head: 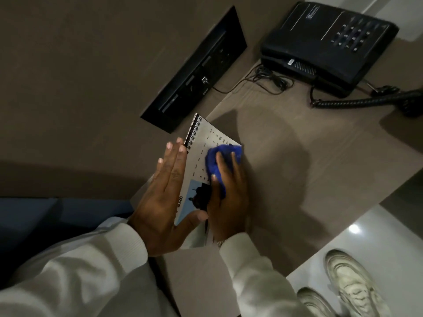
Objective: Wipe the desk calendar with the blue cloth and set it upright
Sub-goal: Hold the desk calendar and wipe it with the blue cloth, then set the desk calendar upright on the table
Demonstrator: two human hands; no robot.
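Office or hotel-room desk (297, 156), corded desk phone (327, 42), black recessed socket panel (196, 72), glossy tiled floor (366, 236)

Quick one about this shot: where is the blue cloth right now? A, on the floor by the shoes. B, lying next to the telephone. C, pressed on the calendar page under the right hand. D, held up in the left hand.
C: the blue cloth sits bunched under the right hand on the desk calendar, while the left hand, flat and open, steadies the calendar's spiral-bound edge.

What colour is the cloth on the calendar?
Bright blue; the cloth shows best in the head view, bunched under the right hand.
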